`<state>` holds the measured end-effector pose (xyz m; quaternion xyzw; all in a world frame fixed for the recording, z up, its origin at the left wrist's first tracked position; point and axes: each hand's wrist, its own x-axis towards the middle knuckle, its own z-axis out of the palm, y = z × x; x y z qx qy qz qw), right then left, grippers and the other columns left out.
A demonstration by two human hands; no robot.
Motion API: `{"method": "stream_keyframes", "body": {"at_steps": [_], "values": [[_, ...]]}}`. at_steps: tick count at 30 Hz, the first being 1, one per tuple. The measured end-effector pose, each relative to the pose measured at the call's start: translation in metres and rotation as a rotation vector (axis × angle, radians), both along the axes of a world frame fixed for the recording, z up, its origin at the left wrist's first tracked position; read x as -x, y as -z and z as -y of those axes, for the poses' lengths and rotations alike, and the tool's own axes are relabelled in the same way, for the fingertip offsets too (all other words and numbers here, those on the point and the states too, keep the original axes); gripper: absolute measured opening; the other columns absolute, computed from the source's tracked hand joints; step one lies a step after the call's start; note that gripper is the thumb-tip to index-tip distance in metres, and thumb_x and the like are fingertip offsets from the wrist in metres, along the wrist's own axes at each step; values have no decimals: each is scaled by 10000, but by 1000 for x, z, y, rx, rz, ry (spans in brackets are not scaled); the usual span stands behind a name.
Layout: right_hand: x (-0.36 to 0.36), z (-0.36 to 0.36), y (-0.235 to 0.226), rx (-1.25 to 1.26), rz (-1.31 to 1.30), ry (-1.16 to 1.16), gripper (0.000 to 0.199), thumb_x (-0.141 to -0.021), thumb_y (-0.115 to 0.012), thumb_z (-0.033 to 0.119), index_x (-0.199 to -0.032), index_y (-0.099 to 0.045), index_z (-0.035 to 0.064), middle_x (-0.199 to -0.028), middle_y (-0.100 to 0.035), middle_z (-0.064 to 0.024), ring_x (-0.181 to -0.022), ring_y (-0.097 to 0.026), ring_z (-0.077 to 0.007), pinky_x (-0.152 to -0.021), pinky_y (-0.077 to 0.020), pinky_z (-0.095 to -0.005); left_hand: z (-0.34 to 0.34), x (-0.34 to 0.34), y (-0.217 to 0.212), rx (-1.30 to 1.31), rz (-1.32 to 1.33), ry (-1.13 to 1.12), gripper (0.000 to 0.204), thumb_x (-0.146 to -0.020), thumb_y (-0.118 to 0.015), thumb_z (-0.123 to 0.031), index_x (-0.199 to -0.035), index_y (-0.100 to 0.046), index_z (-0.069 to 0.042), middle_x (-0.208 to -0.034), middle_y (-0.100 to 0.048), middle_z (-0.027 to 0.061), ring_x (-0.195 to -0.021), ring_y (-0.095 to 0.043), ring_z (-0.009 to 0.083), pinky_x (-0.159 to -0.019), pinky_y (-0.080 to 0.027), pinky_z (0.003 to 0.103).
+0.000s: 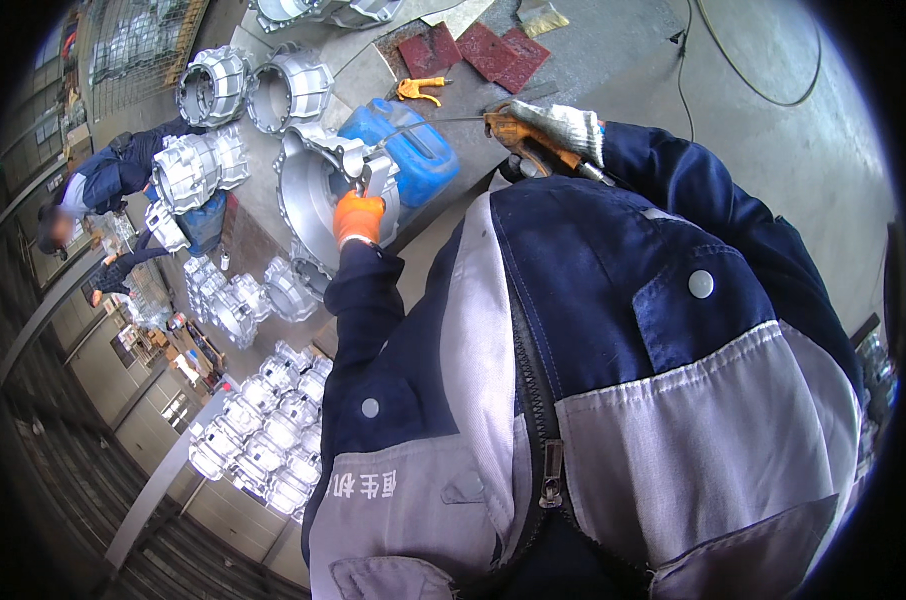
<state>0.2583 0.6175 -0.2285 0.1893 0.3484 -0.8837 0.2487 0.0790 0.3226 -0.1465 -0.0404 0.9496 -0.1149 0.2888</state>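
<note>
One big silver housing (311,190) sits on the worktable (361,82), a wide, hollow metal ring with a pale, dull shine, a smooth inner wall and a lumpy rim full of lugs. Two similar silver rings (288,92) stand just beyond it, and more castings (328,10) crowd the table's far edge, cut off from view. I count one blue jug (411,155), one yellow air gun (421,90) and three dark red sheets (428,50). Further off are two other people (113,180), and floor stacks (268,430) too many to count.

The worker's left hand (359,218), in an orange glove, is clenched on the housing's near rim, so the ring's opening spreads out to the left of those fingers. The right hand (563,130), white-gloved, is wrapped round an orange power tool (523,138). Its thin rod (453,120) points left over the jug towards the housing; whether the tip touches, I cannot tell. The jug lies between housing and tool, close beside the ring.
</note>
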Motion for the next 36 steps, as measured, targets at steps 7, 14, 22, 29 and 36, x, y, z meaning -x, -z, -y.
{"method": "stream_keyframes", "body": {"at_steps": [7,14,22,29,36], "values": [[3,0,2,-22,-11,-37,467,-905,-376,515,-961,-582,100,-794,-611,-49,-603,-579,-122,-547,-487,-245,7,-3,4,30,-7,42,378,-682,-568,-277,-1022,-611,-116,-1039,-617,149,-996,-571,319,-841,-444,368],[4,2,-3,5,-5,-16,454,-911,-382,493,-1000,-571,89,-799,-599,-44,-617,-558,-109,-555,-478,-237,13,-7,2,18,10,49,361,-685,-566,-277,-1002,-614,-112,-1020,-621,151,-983,-574,322,-835,-445,370],[5,-1,-14,-71,14,-66,452,-910,-405,479,-1040,-551,72,-791,-586,-39,-613,-541,-84,-540,-477,-224,16,-10,-1,23,15,50,375,-678,-587,-282,-1012,-618,-116,-1034,-620,146,-994,-573,315,-843,-442,366],[15,-1,-26,70,167,-9,456,-887,-439,493,-971,-570,64,-783,-614,-70,-599,-589,-150,-520,-499,-268,13,-13,-5,-6,12,63,422,-636,-591,-246,-1022,-604,-75,-989,-632,151,-947,-592,322,-818,-451,356],[8,-13,-36,214,74,-23,431,-872,-494,469,-1001,-579,68,-750,-616,-52,-576,-586,-118,-530,-510,-235,18,-4,-3,12,17,68,417,-617,-598,-231,-999,-602,-65,-966,-633,158,-943,-591,318,-799,-456,350]]}}
